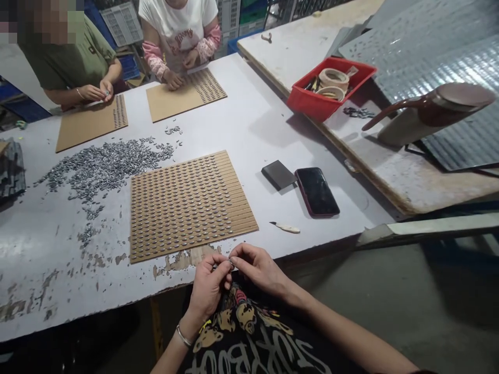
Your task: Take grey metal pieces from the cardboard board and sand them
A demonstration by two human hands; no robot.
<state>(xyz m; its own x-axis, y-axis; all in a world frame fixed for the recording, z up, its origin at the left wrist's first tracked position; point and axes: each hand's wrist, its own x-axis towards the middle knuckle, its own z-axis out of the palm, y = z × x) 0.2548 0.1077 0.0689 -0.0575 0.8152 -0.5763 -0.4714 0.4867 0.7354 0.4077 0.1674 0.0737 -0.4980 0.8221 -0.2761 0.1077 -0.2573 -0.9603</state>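
Close to my body, at the table's front edge, my left hand (212, 280) and my right hand (259, 265) meet fingertip to fingertip. Both are closed in a pinch around a small shiny metal piece (232, 263), mostly covered by the fingers. Just beyond them lies a brown cardboard sheet (241, 208) with rows of small oval metal pieces set along its grooves. Bare grooves run along its right side. A large heap of loose oval metal pieces (113, 163) spreads behind and left of the sheet.
A craft knife (286, 227), a phone (317, 191) and a dark flat block (278, 175) lie right of the sheet. A red bin (315, 106) with tape rolls and a mug (421, 114) stand farther right. Two people work across the table at cardboard sheets (167, 104).
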